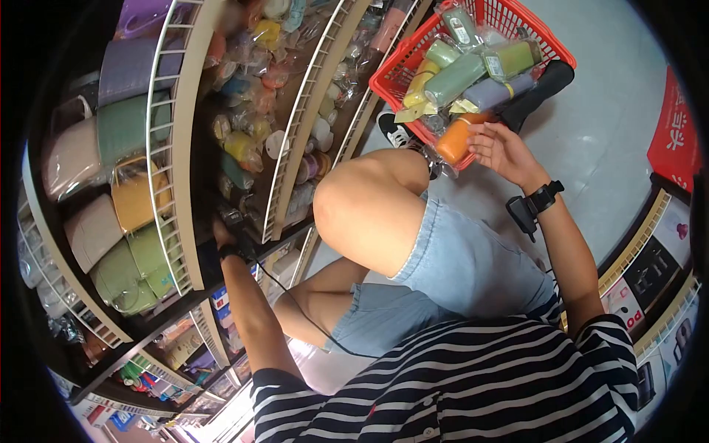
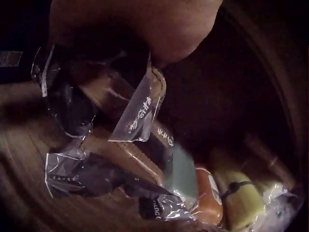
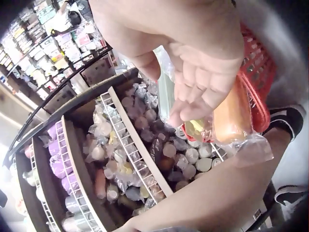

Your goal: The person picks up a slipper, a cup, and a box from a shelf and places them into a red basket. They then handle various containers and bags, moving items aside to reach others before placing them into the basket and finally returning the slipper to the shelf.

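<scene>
My left hand reaches into a dark shelf compartment. In the left wrist view its fingers are hidden; below the visible part of the hand lie clear plastic packages with white print, one over a tan-edged item. I cannot tell whether it grips one. Beyond them are a green piece, an orange one and a yellow one with a dark band. My right hand, fingers loosely bent, is beside a plastic-wrapped orange cylinder at the rim of a red basket.
Wrapped green, yellow and purple-grey items fill the basket. White wire dividers part shelves of small wrapped goods and folded pastel goods at left. A cable runs from the left wrist. Boxed goods stand at right.
</scene>
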The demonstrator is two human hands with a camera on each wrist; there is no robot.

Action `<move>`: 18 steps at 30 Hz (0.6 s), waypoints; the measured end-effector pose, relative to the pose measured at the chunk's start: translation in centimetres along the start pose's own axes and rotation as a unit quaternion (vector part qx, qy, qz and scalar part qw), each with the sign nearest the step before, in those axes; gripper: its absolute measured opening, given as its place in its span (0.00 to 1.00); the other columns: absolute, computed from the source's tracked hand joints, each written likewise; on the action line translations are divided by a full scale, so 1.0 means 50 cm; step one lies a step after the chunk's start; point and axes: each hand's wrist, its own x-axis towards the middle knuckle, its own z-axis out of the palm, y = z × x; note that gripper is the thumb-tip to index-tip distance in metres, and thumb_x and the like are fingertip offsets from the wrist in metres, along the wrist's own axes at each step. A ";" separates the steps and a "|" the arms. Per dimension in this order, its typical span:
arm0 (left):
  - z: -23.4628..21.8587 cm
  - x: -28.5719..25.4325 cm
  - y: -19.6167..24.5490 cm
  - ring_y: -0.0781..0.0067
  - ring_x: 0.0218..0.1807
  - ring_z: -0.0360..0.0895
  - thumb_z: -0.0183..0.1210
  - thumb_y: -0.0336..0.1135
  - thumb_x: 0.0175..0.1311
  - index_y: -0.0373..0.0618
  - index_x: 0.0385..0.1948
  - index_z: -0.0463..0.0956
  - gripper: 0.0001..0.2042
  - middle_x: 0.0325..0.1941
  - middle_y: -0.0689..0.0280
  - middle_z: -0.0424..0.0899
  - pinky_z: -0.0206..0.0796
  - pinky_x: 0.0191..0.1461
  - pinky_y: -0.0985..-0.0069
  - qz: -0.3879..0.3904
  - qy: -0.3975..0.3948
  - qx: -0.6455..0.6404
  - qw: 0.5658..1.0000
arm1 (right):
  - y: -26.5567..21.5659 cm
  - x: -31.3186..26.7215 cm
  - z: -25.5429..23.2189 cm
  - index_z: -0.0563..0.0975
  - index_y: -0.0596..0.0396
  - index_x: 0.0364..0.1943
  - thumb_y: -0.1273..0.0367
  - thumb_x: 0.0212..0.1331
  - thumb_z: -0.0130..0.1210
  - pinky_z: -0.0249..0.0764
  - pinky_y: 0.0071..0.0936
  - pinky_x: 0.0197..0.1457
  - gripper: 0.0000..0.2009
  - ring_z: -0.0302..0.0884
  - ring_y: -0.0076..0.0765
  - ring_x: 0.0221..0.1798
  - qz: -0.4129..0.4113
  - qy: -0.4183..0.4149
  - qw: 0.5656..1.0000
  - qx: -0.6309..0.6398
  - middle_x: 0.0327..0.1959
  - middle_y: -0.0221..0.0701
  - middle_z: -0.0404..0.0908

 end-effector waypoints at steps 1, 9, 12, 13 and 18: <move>-0.008 0.007 -0.007 0.62 0.43 0.77 0.43 0.53 0.70 0.47 0.50 0.73 0.21 0.44 0.62 0.80 0.72 0.49 0.65 -0.021 -0.034 -0.042 0.998 | -0.001 0.008 0.004 0.74 0.58 0.51 0.59 0.68 0.42 0.75 0.25 0.48 0.19 0.79 0.29 0.42 0.002 0.003 1.000 -0.008 0.40 0.35 0.82; 0.063 -0.027 0.021 0.59 0.58 0.72 0.49 0.61 0.64 0.50 0.57 0.70 0.28 0.57 0.62 0.75 0.64 0.59 0.58 -0.052 -0.058 0.027 0.997 | -0.005 0.032 0.024 0.73 0.58 0.52 0.59 0.68 0.42 0.74 0.25 0.48 0.19 0.79 0.27 0.42 -0.001 -0.024 0.999 -0.027 0.40 0.33 0.82; 0.105 -0.047 0.051 0.60 0.53 0.74 0.52 0.63 0.62 0.49 0.56 0.71 0.30 0.53 0.63 0.77 0.65 0.58 0.63 -0.041 -0.063 0.085 0.994 | 0.005 0.041 -0.010 0.74 0.59 0.52 0.60 0.68 0.43 0.75 0.23 0.48 0.18 0.79 0.26 0.42 -0.008 -0.087 0.996 -0.023 0.40 0.34 0.82; 0.073 0.009 0.036 0.61 0.53 0.74 0.52 0.63 0.61 0.49 0.55 0.71 0.30 0.53 0.63 0.78 0.64 0.59 0.63 -0.030 -0.030 0.126 0.991 | 0.007 0.041 -0.022 0.74 0.59 0.52 0.60 0.68 0.44 0.75 0.21 0.48 0.19 0.79 0.25 0.42 -0.009 -0.132 0.991 -0.018 0.41 0.34 0.82; 0.075 -0.015 0.081 0.62 0.54 0.73 0.56 0.65 0.55 0.50 0.54 0.71 0.32 0.52 0.65 0.78 0.65 0.57 0.61 -0.093 -0.070 0.145 0.983 | 0.003 0.007 -0.039 0.70 0.61 0.58 0.61 0.70 0.41 0.76 0.20 0.49 0.20 0.79 0.23 0.44 -0.008 -0.031 0.998 -0.056 0.45 0.31 0.81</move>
